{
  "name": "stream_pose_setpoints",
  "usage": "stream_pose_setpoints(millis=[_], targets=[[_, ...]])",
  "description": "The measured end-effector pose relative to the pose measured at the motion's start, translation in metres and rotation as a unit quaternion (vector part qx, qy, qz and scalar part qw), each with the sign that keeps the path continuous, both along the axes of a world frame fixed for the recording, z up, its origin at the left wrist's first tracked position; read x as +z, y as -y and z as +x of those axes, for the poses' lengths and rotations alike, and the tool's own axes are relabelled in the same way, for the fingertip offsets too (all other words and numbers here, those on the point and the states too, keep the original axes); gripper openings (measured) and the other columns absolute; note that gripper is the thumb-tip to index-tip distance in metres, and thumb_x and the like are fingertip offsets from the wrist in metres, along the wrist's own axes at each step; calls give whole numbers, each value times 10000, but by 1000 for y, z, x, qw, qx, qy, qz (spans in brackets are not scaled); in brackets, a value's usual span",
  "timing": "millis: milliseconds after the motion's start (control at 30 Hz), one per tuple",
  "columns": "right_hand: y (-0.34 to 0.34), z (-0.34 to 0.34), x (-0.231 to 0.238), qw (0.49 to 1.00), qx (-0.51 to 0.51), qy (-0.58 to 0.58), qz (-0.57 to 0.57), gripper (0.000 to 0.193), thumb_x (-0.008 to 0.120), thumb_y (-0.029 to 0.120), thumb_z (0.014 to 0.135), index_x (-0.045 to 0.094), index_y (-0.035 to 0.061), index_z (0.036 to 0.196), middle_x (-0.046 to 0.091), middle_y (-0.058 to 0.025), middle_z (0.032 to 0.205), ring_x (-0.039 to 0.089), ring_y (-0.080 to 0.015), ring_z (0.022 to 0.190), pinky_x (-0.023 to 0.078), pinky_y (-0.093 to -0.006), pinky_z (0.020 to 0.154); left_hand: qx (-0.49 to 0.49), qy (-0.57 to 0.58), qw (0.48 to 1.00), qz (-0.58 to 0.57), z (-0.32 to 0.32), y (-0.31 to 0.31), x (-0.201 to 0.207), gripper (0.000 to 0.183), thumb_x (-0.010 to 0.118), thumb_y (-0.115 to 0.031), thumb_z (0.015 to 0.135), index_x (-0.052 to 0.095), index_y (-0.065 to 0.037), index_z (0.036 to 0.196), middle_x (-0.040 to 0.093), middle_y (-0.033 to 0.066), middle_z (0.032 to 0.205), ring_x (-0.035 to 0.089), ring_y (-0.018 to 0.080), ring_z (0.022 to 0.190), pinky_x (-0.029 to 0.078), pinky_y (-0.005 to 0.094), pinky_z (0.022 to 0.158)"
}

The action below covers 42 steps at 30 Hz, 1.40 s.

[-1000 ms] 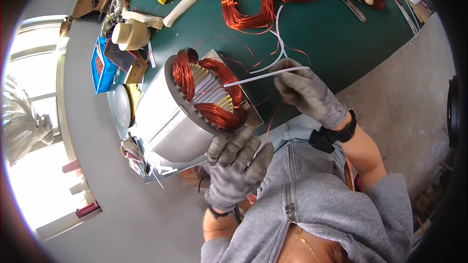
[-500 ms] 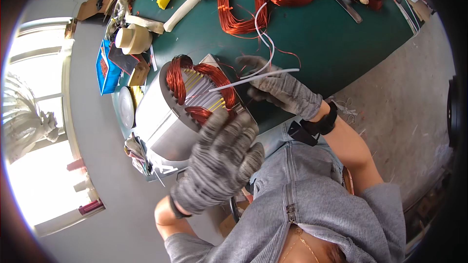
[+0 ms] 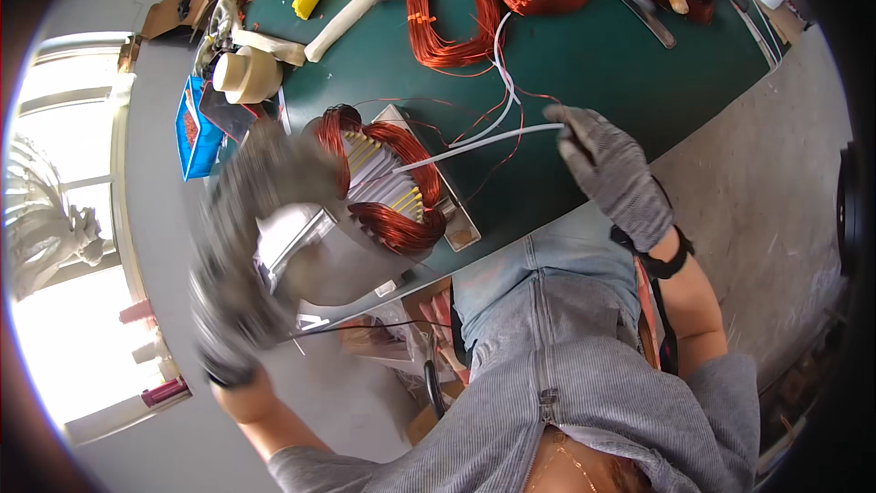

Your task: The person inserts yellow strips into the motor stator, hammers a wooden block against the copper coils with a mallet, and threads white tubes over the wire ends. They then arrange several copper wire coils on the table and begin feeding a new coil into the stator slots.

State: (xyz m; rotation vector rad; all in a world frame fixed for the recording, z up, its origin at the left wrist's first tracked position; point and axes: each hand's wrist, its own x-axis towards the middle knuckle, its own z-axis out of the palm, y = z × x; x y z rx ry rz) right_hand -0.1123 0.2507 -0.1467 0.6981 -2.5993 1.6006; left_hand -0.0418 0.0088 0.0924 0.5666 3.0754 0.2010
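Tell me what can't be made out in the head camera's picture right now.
- Left hand, head view: motion blur smears the glove, so finger positions and any contact are unclear.
- Metal housing, head view: its far left part is hidden behind that glove.
- White tube, head view: the right hand obscures whether its end is gripped.
- Upper copper coil, head view: cut off by the top edge.

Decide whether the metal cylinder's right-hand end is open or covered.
Open. On the metal cylinder, copper coils and the slotted interior show at that end, with no cover over them.
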Motion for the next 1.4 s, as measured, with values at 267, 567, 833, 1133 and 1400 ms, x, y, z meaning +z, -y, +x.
stream_pose_setpoints(millis=[267,567,833,1133,1400], targets=[[63,-21,-2,853,178,377,-315,304,605,213,827,534,55,1077,569,5,686,555,-56,568,423,-181,484,-227,372,900,4,-150,45,-28,241,392,-53,880,490,-43,1099,546,141,1083,537,259,1021,448,326,872],[63,-26,8,820,162,404,-372,310,566,252,876,523,37,1095,521,35,643,489,-35,488,387,-168,427,-332,475,813,54,-185,42,-68,243,407,-35,879,522,-76,1089,550,121,1103,548,236,1010,462,335,866],[39,-20,0,809,309,432,-252,309,540,291,882,532,41,1064,539,-8,650,506,-52,518,381,-173,439,30,209,960,183,-195,125,8,300,583,-138,851,545,3,1113,576,41,867,534,119,647,471,255,610],[-17,-2,-8,547,160,551,-609,187,437,192,934,542,122,1072,414,33,612,264,-17,390,204,-158,342,-205,352,909,88,-173,19,-13,306,492,-268,888,544,-48,1095,593,87,1010,580,143,803,495,272,717],[-81,56,15,887,57,451,-85,223,453,204,885,563,34,980,536,-21,653,495,-44,504,399,-180,454,-151,453,872,-108,-149,-26,-37,429,532,-287,868,480,-45,1219,554,156,1157,512,263,1101,387,349,956]])
